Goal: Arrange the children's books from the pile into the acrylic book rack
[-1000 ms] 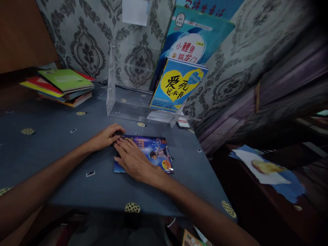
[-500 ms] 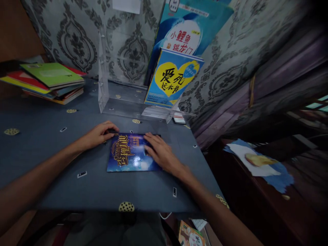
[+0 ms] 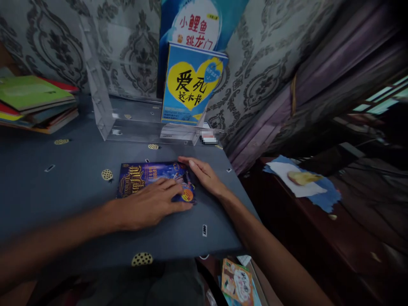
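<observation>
A purple-blue book [image 3: 159, 171] with gold lettering lies closed and flat on the table. My left hand [image 3: 156, 202] rests across its lower part with fingers stretched out, covering some of the cover. Along the book's right edge, my right hand [image 3: 205, 174] is held on its side, fingers extended near the upper right corner. An orange round sticker on the cover shows between the hands.
Behind the book stands a clear acrylic stand [image 3: 127, 134] holding a blue book with a yellow heart [image 3: 191, 89] and a taller blue book [image 3: 197, 25]. Piled books [image 3: 35, 100] sit at the left. Right of the table, a yellowish item [image 3: 302, 177] lies on paper. More books [image 3: 237, 280] are below.
My left hand has moved from the book's upper left corner onto its cover. My right hand has slid off the cover to the right edge. The view has shifted right.
</observation>
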### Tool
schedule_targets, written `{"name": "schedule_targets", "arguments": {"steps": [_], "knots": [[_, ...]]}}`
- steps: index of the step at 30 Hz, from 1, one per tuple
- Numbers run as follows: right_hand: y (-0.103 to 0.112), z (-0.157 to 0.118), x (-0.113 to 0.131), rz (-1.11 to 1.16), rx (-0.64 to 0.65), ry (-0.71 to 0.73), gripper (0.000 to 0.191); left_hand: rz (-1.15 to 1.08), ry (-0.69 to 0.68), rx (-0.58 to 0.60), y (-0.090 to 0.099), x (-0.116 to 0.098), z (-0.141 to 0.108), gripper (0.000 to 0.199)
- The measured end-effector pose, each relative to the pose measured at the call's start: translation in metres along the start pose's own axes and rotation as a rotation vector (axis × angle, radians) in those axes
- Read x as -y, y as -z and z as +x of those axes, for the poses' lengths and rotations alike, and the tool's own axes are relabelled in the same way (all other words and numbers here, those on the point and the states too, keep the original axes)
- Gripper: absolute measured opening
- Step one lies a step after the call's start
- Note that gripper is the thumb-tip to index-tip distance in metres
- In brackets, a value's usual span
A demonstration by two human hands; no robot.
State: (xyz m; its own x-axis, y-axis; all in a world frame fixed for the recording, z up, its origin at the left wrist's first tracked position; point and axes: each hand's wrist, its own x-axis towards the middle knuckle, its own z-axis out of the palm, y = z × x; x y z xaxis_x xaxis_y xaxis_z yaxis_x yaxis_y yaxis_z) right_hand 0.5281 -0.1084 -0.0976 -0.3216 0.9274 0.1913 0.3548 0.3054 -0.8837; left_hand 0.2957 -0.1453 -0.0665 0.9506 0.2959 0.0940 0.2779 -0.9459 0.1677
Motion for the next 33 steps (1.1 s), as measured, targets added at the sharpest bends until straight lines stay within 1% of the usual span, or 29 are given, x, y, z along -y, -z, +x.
{"name": "schedule_targets", "arguments": {"steps": [2, 4, 8, 11, 14, 18, 22, 25, 29, 31, 33], "knots": [[0.000, 0.000, 0.000, 0.010, 0.006, -0.009, 0.065, 0.022, -0.016, 0.045, -0.004, -0.003, 0.010, 0.065], [0.001, 0.000, 0.000, 0.015, 0.012, -0.012, 0.067, 0.046, -0.006, 0.054, -0.008, 0.000, 0.017, 0.064], [0.002, 0.001, 0.000, 0.019, 0.011, -0.004, 0.069, 0.101, 0.038, 0.003, -0.016, 0.011, 0.025, 0.059], [0.002, 0.001, 0.000, 0.057, 0.007, -0.024, 0.070, 0.145, 0.091, -0.044, -0.020, 0.024, 0.031, 0.053], [0.002, 0.001, -0.003, 0.147, -0.014, -0.039, 0.073, 0.158, 0.143, -0.081, -0.020, 0.038, 0.037, 0.048], [-0.001, 0.002, -0.008, 0.280, -0.059, -0.031, 0.069, 0.140, 0.209, -0.075, -0.017, 0.056, 0.042, 0.048], [-0.004, 0.001, -0.012, 0.303, -0.106, -0.014, 0.068, 0.120, 0.239, -0.116, -0.016, 0.064, 0.044, 0.037], [-0.006, -0.002, -0.010, 0.204, -0.139, 0.008, 0.068, 0.145, 0.253, -0.139, -0.017, 0.063, 0.045, 0.035], [-0.008, -0.008, -0.005, -0.086, -0.154, 0.073, 0.057, 0.172, 0.285, -0.136, -0.015, 0.061, 0.044, 0.036], [-0.009, -0.009, -0.005, -0.237, -0.133, 0.115, 0.048, 0.164, 0.295, -0.139, -0.013, 0.064, 0.038, 0.036], [-0.009, -0.009, -0.007, -0.342, -0.101, 0.156, 0.042, 0.135, 0.292, -0.151, -0.011, 0.069, 0.025, 0.036]]}}
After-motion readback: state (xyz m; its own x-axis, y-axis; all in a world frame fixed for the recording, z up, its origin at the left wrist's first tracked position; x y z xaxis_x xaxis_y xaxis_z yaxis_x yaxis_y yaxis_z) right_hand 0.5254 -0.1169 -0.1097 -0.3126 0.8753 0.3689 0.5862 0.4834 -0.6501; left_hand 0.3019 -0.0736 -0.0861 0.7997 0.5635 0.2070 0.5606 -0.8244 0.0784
